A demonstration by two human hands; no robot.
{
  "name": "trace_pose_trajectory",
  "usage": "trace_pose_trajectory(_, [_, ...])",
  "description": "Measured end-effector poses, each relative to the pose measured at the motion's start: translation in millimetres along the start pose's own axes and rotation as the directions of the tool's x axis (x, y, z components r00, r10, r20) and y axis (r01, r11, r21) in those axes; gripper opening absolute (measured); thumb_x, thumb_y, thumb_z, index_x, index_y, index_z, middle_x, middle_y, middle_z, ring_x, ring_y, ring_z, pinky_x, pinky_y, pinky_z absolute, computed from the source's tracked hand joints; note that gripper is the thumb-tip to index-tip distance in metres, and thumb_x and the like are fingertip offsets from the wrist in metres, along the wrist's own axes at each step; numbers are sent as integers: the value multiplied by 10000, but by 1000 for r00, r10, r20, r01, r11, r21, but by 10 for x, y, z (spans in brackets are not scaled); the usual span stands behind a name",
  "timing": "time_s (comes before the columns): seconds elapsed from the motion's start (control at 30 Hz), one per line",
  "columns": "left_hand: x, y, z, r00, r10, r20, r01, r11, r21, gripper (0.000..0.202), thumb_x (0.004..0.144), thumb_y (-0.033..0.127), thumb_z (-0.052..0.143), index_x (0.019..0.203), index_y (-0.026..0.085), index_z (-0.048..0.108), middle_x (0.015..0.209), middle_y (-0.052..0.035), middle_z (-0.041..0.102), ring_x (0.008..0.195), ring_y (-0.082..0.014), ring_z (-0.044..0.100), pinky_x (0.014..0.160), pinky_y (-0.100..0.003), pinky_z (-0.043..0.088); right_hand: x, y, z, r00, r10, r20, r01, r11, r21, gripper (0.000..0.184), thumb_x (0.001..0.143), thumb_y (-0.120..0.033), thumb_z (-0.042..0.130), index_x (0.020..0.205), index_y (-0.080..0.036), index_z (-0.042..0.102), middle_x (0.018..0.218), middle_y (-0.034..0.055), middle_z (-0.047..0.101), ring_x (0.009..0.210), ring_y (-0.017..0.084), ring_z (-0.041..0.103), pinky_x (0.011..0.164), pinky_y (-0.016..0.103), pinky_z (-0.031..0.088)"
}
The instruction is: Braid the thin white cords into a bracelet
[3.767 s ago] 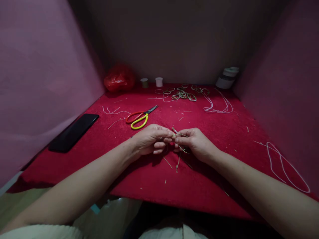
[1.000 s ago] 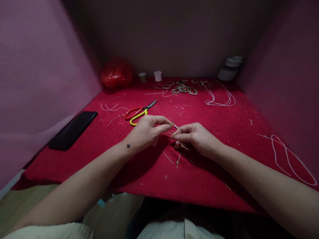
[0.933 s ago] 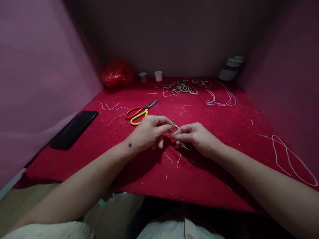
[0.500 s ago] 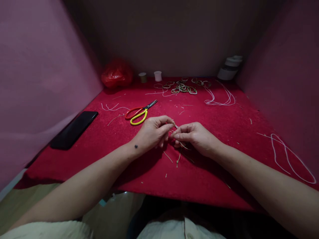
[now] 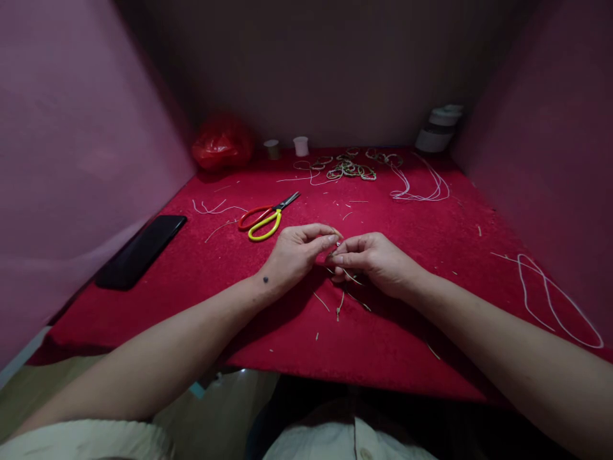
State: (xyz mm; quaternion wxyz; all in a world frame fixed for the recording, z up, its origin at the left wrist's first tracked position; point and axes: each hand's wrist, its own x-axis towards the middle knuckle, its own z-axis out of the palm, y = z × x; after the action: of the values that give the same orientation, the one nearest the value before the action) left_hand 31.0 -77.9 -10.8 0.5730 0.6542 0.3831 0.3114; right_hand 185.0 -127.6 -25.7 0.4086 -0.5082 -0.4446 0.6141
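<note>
My left hand (image 5: pixel 302 250) is closed in a pinch on a thin braided cord piece, mostly hidden by the fingers. Close against it, my right hand (image 5: pixel 371 260) pinches the same piece from the other side. A pale cord end (image 5: pixel 352 277) sticks out below the right fingers, and a knotted cord end (image 5: pixel 338 312) hangs or lies beneath the hands; I cannot tell which. Scissors (image 5: pixel 267 219) with one red and one yellow handle lie just beyond my left hand, blades pointing away to the right.
On the red cloth (image 5: pixel 230 268) lie a black phone (image 5: pixel 141 251), braided bracelets (image 5: pixel 352 168), white cord (image 5: pixel 546 287) and scraps. Farther back stand two thread spools (image 5: pixel 301 146), a red plastic bag (image 5: pixel 223 145) and a bottle (image 5: pixel 438 130). Pink walls rise on both sides.
My two hands have drawn slightly closer together at the fingertips, still pinching the cord piece. The whole view has shifted a little; the scissors and other things lie as before.
</note>
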Motion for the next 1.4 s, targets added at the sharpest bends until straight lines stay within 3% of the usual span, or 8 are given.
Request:
trace_pose_trajectory(0.13, [8, -21, 14, 995, 89, -50, -87, 995, 49, 101, 791, 221, 634, 838, 151, 689, 677, 10, 661, 550, -50, 563, 491, -137, 419, 1, 13, -6, 1000, 15, 7, -15, 999, 50, 180, 621, -295, 757, 632, -142, 663, 558, 29, 650, 494, 110, 559, 492, 234, 350])
trace_pose_trajectory(0.27, [29, 0, -21, 1000, 20, -8, -19, 995, 98, 184, 879, 294, 520, 969, 168, 620, 470, 77, 498, 304, -38, 390, 316, -154, 286, -2, 1, 5, 1000, 26, 4, -27, 996, 86, 151, 640, -253, 751, 644, -128, 667, 559, 37, 649, 495, 111, 582, 482, 224, 356])
trace_pose_trajectory(0.6, [38, 237, -296, 955, -248, 160, 225, 963, 149, 153, 870, 239, 513, 842, 114, 597, 721, -21, 644, 325, -29, 487, 268, -139, 256, -8, 2, 4, 999, 44, -26, -42, 995, 92, 76, 684, -197, 704, 673, -128, 675, 565, 44, 654, 523, 131, 625, 475, 219, 370])
trace_pose_trajectory(0.83, [-7, 279, -288, 888, -317, 334, 321, 946, 43, 119, 849, 166, 479, 810, 105, 574, 729, -48, 665, 349, -79, 543, 275, -173, 378, -33, -18, 38, 999, 31, -39, -27, 995, 93, 100, 654, -215, 727, 677, -122, 697, 630, 42, 679, 540, 102, 584, 537, 223, 424])
trace_pose_trajectory(0.93, [-7, 266, -268, 879, -333, 342, 331, 941, 66, 129, 860, 174, 479, 781, 116, 564, 651, -34, 649, 378, -94, 563, 310, -182, 420, -34, -8, 43, 999, 26, -42, -21, 994, 109, 106, 640, -217, 743, 673, -127, 699, 653, 44, 690, 553, 103, 590, 573, 234, 449])
trace_pose_trajectory(1.1, [-6, 349, -319, 889, -366, 275, 309, 923, 231, 127, 873, 190, 491, 790, 138, 572, 531, 2, 607, 332, -75, 508, 294, -155, 316, -16, 17, -16, 999, 37, -14, -35, 992, 121, 154, 623, -252, 769, 681, -130, 696, 563, 41, 663, 510, 125, 609, 526, 240, 440])
trace_pose_trajectory(1.23, [46, 400, -468, 942, -329, 69, 282, 885, 371, 127, 872, 209, 502, 797, 147, 585, 480, 19, 575, 279, -53, 412, 292, -175, 230, 8, 25, -88, 998, 49, 46, -57, 978, 198, 211, 585, -253, 799, 702, -116, 691, 549, 44, 655, 538, 166, 655, 592, 288, 494])
trace_pose_trajectory(1.4, [178, 315, -692, 991, -42, -128, 115, 763, 636, 218, 828, 190, 532, 618, 143, 562, 460, 17, 536, 329, -32, 388, 370, -181, 273, 6, 48, -110, 998, 47, 52, -55, 984, 169, 221, 592, -265, 799, 719, -114, 699, 552, 44, 659, 547, 169, 665, 582, 277, 483])
